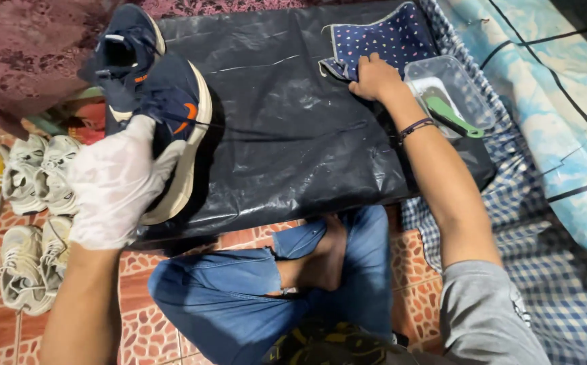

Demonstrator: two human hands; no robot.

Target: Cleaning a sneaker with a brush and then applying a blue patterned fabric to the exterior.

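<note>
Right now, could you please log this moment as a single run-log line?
left hand: gloved, holds navy sneaker | right hand: bare, on dotted blue cloth | surface: black plastic sheet

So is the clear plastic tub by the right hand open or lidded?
Open. The clear tub has no lid on it, and a green-handled tool lies inside, its handle end poking over the rim. The right hand rests on the dotted cloth beside it.

Navy sneaker (165, 101) tilted on-edge — dotted cloth (381, 37) seemingly flat.
</note>
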